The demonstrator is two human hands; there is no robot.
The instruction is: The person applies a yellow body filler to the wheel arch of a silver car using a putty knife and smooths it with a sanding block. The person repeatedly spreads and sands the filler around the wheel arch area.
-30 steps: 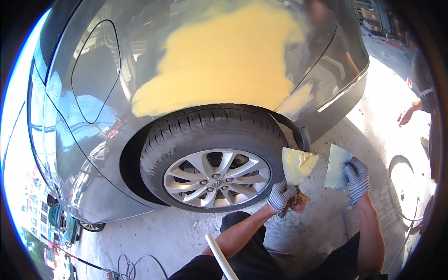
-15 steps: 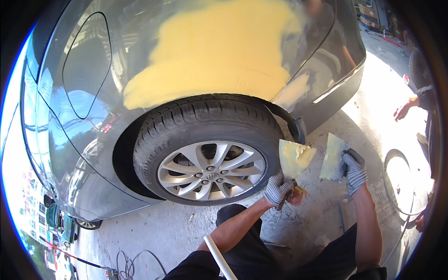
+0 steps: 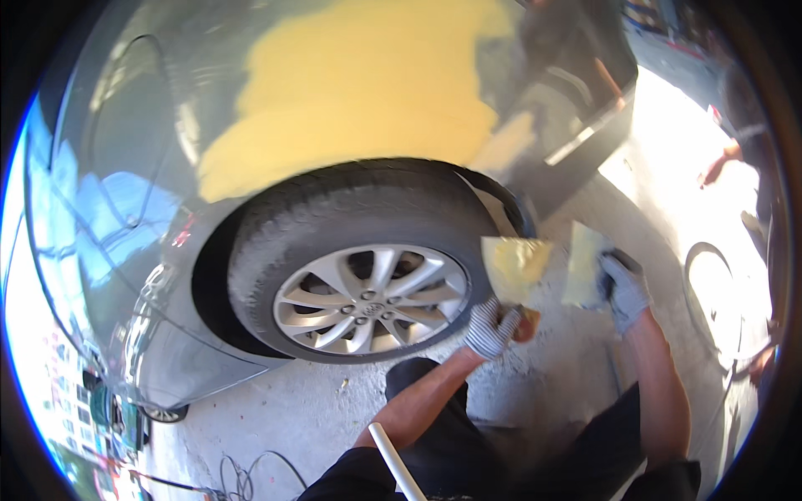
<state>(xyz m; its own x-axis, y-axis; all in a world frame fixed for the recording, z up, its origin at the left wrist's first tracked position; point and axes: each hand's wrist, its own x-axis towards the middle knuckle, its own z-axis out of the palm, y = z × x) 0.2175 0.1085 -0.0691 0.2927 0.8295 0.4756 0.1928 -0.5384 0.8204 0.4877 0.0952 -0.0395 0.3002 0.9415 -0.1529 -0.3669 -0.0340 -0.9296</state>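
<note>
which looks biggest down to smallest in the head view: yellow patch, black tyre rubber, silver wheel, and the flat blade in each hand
1. Yellow patch
2. Black tyre rubber
3. Silver wheel
4. Left blade and right blade: too alike to rank, both far smaller than the wheel

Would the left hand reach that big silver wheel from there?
Probably yes: the left hand looks close to the tire, and nothing seems to block its way to the silver wheel. But it's holding a yellow-smeared scraper, so it isn't free.
</note>
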